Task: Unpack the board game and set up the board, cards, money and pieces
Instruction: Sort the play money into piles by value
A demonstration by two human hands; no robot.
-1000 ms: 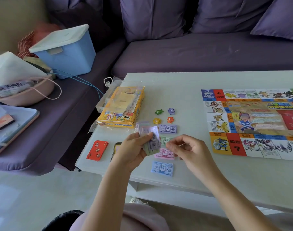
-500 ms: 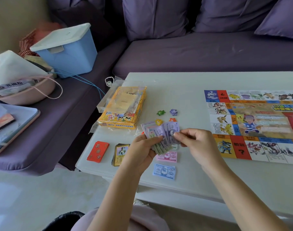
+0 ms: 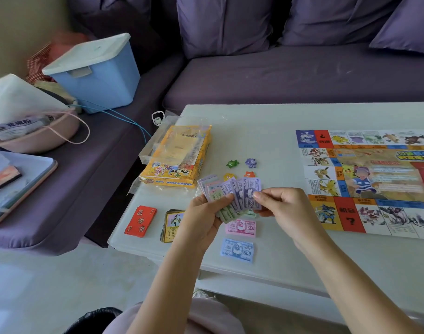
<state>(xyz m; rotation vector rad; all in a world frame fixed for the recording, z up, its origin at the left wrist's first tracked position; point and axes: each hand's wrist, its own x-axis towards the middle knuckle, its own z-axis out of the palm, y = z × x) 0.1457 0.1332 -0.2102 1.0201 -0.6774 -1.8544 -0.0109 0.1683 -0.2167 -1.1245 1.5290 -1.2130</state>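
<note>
Here the left hand (image 3: 206, 214) grips a fan of paper money (image 3: 232, 192) while the right hand (image 3: 282, 206) pinches its purple note; pink (image 3: 241, 228) and blue (image 3: 237, 249) notes lie just below on the table (image 3: 266, 131).

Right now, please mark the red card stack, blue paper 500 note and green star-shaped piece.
red card stack (image 3: 140, 221): head view, top card.
blue paper 500 note (image 3: 237, 250): head view, middle.
green star-shaped piece (image 3: 232, 163): head view, top face.
</note>
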